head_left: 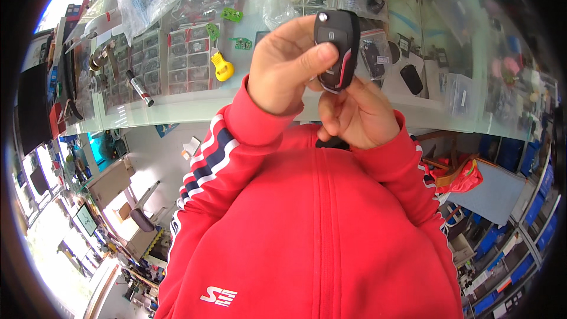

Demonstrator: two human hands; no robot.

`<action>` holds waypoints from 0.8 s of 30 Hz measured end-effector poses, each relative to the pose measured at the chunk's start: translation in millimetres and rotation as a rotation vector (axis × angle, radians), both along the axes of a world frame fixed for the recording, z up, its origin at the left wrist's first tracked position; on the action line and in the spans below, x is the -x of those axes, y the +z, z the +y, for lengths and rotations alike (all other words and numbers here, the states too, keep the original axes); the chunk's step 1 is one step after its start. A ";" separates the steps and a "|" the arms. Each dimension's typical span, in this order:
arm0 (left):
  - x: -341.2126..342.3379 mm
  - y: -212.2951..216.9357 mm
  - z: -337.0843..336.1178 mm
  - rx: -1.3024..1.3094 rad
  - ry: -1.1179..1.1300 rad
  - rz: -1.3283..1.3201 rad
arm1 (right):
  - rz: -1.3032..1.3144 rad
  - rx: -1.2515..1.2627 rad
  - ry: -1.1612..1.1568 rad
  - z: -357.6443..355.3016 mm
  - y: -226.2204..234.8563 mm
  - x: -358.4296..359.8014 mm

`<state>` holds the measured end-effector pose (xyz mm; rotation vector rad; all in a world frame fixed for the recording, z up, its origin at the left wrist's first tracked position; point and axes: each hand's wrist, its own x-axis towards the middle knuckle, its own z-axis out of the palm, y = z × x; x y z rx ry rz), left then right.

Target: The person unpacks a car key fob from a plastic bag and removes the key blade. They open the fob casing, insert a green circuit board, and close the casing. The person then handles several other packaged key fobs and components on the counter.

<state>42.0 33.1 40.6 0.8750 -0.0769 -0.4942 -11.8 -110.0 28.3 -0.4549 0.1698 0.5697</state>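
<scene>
The left hand [282, 65] pinches the black key fob [342, 32], thumb on its face; the right hand [367, 112] curls fingers at its lower end. Best to hold it steady between the hands, over the surface [183, 104].

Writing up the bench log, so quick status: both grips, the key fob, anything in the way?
Left grip: holding black key fob, thumb on its face. Right grip: at fob's lower end. Nothing seen blocking; yellow piece apart, leftward.
</scene>
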 end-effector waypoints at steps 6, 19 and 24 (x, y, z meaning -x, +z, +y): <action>10.4 10.1 -2.5 -0.370 0.137 -0.281 | -0.428 0.826 -0.361 -9.8 21.3 -7.9; 12.9 15.2 11.3 -0.796 0.441 -1.130 | -0.360 0.334 -0.214 -11.5 21.6 -16.5; 26.6 19.5 13.0 -0.473 0.211 -0.462 | -0.418 0.565 -0.250 -17.4 27.2 -12.0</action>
